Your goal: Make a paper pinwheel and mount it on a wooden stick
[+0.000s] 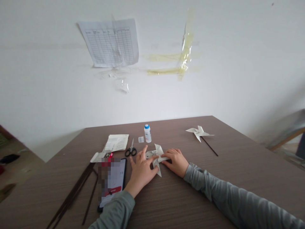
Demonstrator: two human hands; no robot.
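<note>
Low over the middle of the table, a pinwheel folded from printed paper (pixel 158 149) is held between both hands. My left hand (pixel 142 168) pinches its centre with thumb and forefinger, the other fingers raised. On the pinwheel's right side, my right hand (pixel 176 161) has its fingers closed on a blade. Part of the paper is hidden behind the fingers. Just beyond the hands stands a white glue bottle (pixel 147 134) with a blue cap. Black-handled scissors (pixel 131 150) lie to the left of it, near a small clear square (pixel 141 139).
A finished pinwheel (pixel 199 131) on a dark stick (pixel 210 147) lies at the right. On the left are a paper stack (pixel 117 142), a phone (pixel 119 178) and several dark sticks (pixel 76 187). A white wall (pixel 162 101) with a taped sheet (pixel 111 43) rises behind the table (pixel 181 203).
</note>
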